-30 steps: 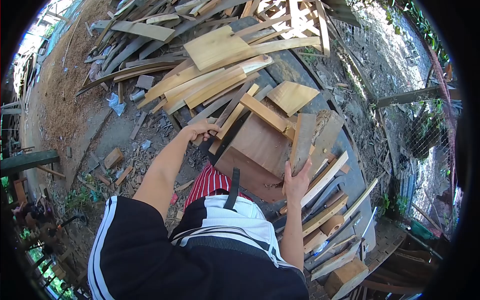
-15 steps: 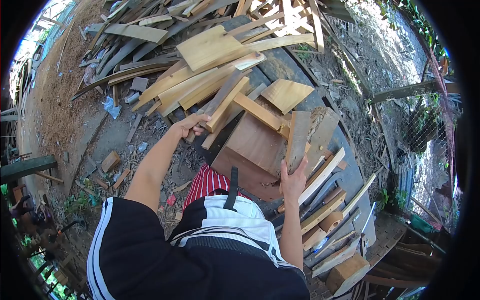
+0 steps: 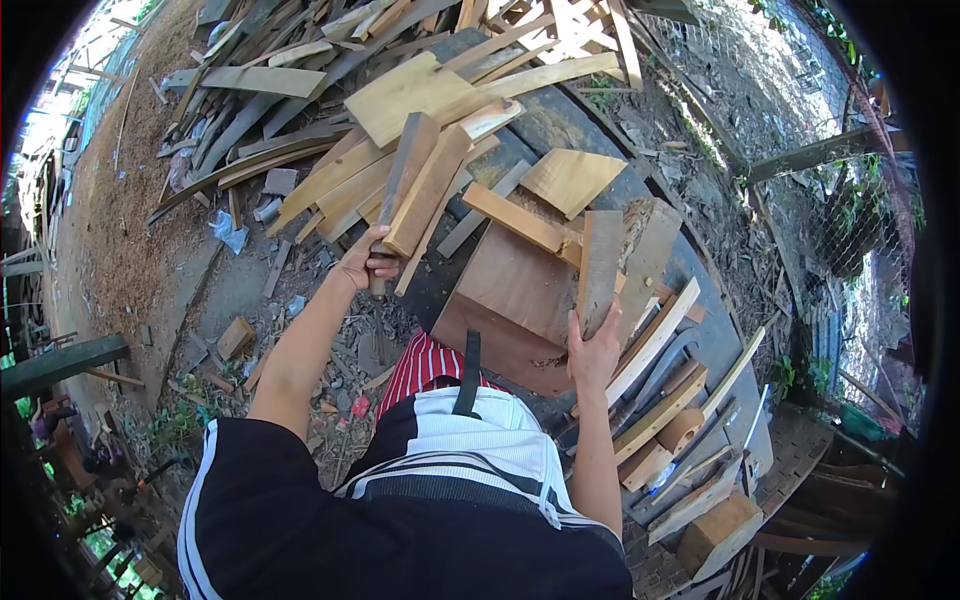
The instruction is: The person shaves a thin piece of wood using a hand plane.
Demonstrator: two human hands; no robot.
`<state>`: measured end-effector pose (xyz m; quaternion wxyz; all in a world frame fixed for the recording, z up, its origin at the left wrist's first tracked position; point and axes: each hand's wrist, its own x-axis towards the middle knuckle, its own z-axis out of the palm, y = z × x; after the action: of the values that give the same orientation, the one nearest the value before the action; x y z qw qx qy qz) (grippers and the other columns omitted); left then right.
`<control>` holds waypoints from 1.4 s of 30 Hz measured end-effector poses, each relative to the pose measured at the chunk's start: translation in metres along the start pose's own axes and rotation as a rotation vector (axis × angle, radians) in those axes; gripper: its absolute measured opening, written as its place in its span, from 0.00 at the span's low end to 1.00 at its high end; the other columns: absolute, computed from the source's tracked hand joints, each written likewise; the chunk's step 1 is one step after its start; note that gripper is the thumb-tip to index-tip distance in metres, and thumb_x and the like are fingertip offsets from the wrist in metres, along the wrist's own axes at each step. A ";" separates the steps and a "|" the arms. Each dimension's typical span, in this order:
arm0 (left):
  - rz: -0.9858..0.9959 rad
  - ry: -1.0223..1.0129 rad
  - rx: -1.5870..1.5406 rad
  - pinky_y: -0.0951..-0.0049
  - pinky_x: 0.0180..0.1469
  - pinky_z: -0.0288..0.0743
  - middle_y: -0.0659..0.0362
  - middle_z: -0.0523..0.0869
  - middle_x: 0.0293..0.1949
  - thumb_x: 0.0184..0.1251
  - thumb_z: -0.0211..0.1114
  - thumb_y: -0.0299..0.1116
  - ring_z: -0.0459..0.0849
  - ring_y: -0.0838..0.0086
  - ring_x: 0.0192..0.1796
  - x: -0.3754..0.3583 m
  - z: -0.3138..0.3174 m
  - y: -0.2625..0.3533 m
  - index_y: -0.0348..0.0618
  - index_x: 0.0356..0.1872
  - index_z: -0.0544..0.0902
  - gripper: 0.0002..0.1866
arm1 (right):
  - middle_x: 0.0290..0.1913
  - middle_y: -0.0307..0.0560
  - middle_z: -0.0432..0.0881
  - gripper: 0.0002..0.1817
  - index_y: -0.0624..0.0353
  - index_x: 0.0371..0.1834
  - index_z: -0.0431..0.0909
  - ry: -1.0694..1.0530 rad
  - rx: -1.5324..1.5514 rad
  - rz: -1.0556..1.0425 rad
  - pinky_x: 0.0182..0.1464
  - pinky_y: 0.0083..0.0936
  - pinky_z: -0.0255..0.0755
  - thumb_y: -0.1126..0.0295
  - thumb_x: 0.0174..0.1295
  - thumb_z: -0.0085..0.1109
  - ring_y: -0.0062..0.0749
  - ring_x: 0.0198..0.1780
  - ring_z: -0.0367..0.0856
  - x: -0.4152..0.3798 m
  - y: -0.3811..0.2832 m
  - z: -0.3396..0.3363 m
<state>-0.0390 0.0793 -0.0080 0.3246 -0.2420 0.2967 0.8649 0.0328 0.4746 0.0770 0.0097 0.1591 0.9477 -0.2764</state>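
- At 9 to 10 o'clock of the big block, the left hand is closed around the near end of a bundle of cut wood, thumb above, fingers wrapped beneath; the forearm slants up from the lower left, pointing toward 1 o'clock.
- The bundle leans toward 1 o'clock from that hand, its far end over pale planks. It should be stiff, dry and hard to damage, moderately heavy, and liable to fan apart; a hold nearer mid-length would balance it better.
- In the middle sits the big block, smooth-faced and probably the heaviest piece; two palms low on opposite sides would suit it. A loose bar lies at its 12 o'clock.
- At about 4 o'clock, the right hand pinches the lower end of a flat board, thumb on one edge and fingers along the other; its forearm rises toward 12 o'clock.
- That board, at 2 o'clock, looks light and rigid, its edges giving good purchase; splinters seem the main nuisance.
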 end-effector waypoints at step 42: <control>0.056 -0.188 0.130 0.89 0.16 0.63 0.50 0.84 0.44 0.62 0.67 0.45 0.64 0.94 0.13 -0.024 0.004 0.040 0.30 0.56 0.72 0.31 | 0.60 0.62 0.74 0.44 0.62 0.72 0.55 -0.161 0.512 -0.052 0.61 0.38 0.70 0.70 0.50 0.66 0.49 0.59 0.78 0.005 -0.070 0.012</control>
<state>-0.0520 0.0473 0.0241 0.3417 -0.1297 0.3272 0.8714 0.0056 0.4144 0.1031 0.0373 0.1097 0.8469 -0.5190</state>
